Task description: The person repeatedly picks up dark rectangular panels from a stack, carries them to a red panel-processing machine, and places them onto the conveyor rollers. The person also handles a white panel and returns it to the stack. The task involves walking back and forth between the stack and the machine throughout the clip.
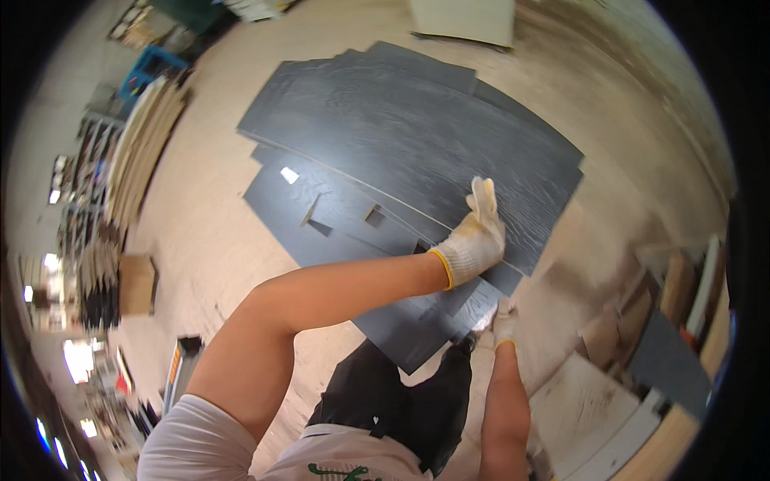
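Note:
A stack of dark grey wood-grain panels (pixel 401 120) lies in front of me, their edges overlapping unevenly. My left hand (pixel 473 240), in a white knit glove with a yellow cuff, is over the near right part of the stack. Its fingers stretch out and look empty. My right hand (pixel 504 322), gloved too, is lower, beside the near right corner of the panels. Its fingers are small and smeared, so their grip is unclear. A bright, shiny patch shows next to it. Smaller dark pieces (pixel 409 333) lie nearest my legs, and a small block (pixel 374 213) rests on the lower panel.
Stacked boards (pixel 144 152) and a brown carton (pixel 138 284) stand at the left. At the right lie offcuts and a pale board (pixel 597 413). A pale cabinet-like box (pixel 465 20) stands at the far side. Concrete floor (pixel 208 232) surrounds the stack.

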Demonstrator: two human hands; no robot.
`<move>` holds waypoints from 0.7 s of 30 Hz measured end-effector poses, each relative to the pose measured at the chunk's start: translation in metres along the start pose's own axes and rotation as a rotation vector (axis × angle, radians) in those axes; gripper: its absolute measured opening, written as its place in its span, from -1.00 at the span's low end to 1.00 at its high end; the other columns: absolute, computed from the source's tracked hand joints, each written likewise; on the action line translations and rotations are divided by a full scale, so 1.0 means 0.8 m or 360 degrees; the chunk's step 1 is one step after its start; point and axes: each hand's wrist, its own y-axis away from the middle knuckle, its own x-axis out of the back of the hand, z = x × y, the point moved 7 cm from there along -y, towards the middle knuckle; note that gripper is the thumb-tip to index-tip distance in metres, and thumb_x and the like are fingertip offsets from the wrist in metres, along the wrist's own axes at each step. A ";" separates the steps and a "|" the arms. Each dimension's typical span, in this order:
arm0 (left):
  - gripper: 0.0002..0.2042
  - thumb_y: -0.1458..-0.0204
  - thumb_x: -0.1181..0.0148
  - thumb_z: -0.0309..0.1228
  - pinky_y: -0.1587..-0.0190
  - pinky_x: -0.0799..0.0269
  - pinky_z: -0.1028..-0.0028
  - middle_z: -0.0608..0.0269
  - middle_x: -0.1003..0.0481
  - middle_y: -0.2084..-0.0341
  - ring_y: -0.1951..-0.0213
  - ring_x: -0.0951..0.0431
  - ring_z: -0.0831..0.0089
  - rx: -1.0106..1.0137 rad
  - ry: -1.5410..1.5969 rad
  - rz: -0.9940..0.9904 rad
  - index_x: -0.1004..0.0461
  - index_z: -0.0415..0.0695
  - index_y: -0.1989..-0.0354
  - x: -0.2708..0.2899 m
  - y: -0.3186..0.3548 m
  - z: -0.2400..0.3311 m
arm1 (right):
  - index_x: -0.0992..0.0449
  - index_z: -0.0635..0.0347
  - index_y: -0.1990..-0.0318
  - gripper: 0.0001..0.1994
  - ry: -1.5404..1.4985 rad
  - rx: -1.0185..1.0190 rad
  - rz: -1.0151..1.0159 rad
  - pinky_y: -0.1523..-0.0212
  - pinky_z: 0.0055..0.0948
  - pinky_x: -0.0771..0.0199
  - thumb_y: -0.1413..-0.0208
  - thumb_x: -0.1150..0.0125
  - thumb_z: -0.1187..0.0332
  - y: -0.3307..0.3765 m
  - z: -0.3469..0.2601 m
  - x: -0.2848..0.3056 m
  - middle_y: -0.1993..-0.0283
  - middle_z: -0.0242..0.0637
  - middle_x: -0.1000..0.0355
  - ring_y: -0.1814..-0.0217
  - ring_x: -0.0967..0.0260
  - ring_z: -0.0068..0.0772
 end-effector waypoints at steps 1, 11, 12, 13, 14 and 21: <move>-0.75 -0.17 -0.22 -0.47 0.12 -0.66 -0.38 -0.45 -0.64 0.23 0.09 -0.68 -0.42 -0.0079 -0.0064 0.0038 -0.65 -0.45 0.14 0.010 -0.002 0.010 | -0.40 0.60 -0.28 -0.02 -0.0026 0.0079 0.0227 -0.26 -0.04 -0.49 -0.31 -0.03 -0.42 0.018 -0.007 0.027 -0.12 0.35 -0.55 -0.16 -0.53 0.30; -0.57 0.04 -0.23 -0.44 -0.18 -0.49 -0.34 -0.54 -0.61 0.09 -0.13 -0.57 -0.44 -0.0224 0.0441 0.0714 -0.63 -0.59 0.08 0.139 0.098 0.098 | -0.39 0.47 -0.39 -0.31 -0.1261 0.0205 0.0144 -0.33 -0.24 -0.42 -0.36 -0.32 0.04 0.323 -0.205 0.162 -0.25 -0.04 -0.49 -0.31 -0.41 -0.14; -0.54 0.05 -0.23 -0.41 -0.34 -0.35 -0.38 -0.53 -0.61 0.04 -0.19 -0.53 -0.46 -0.0553 0.0374 0.0647 -0.61 -0.60 0.05 0.147 0.109 0.120 | -0.39 0.62 -0.34 -0.26 -0.1393 0.0201 0.0190 -0.40 -0.31 -0.32 -0.28 -0.41 0.07 0.342 -0.218 0.162 -0.32 -0.01 -0.46 -0.32 -0.39 -0.18; -0.52 -0.02 -0.21 -0.43 -0.37 -0.32 -0.35 -0.50 -0.57 -0.05 -0.23 -0.50 -0.45 -0.0671 0.0597 0.0620 -0.53 -0.60 -0.06 0.151 0.115 0.125 | -0.38 0.63 -0.34 -0.26 -0.1242 0.0036 0.0373 -0.41 -0.30 -0.31 -0.28 -0.41 0.08 0.355 -0.215 0.162 -0.32 0.01 -0.45 -0.32 -0.39 -0.18; -0.48 -0.09 -0.19 -0.45 -0.40 -0.29 -0.32 -0.47 -0.53 -0.14 -0.26 -0.47 -0.43 -0.0916 0.0820 0.0537 -0.46 -0.61 -0.17 0.147 0.123 0.136 | -0.38 0.65 -0.34 -0.26 -0.1094 -0.0060 0.0513 -0.42 -0.29 -0.29 -0.28 -0.41 0.10 0.370 -0.211 0.162 -0.33 0.03 -0.45 -0.33 -0.39 -0.17; -0.67 -0.12 -0.24 -0.36 -0.19 -0.25 -0.67 -0.13 -0.56 0.22 -0.21 -0.52 -0.37 -0.0597 0.0699 0.1002 -0.60 -0.38 0.06 -0.013 0.243 0.067 | -0.40 0.55 -0.35 -0.37 -0.1345 0.0042 0.0549 -0.38 -0.28 -0.36 -0.33 -0.36 0.18 0.462 -0.107 0.160 -0.32 -0.10 -0.48 -0.29 -0.42 -0.22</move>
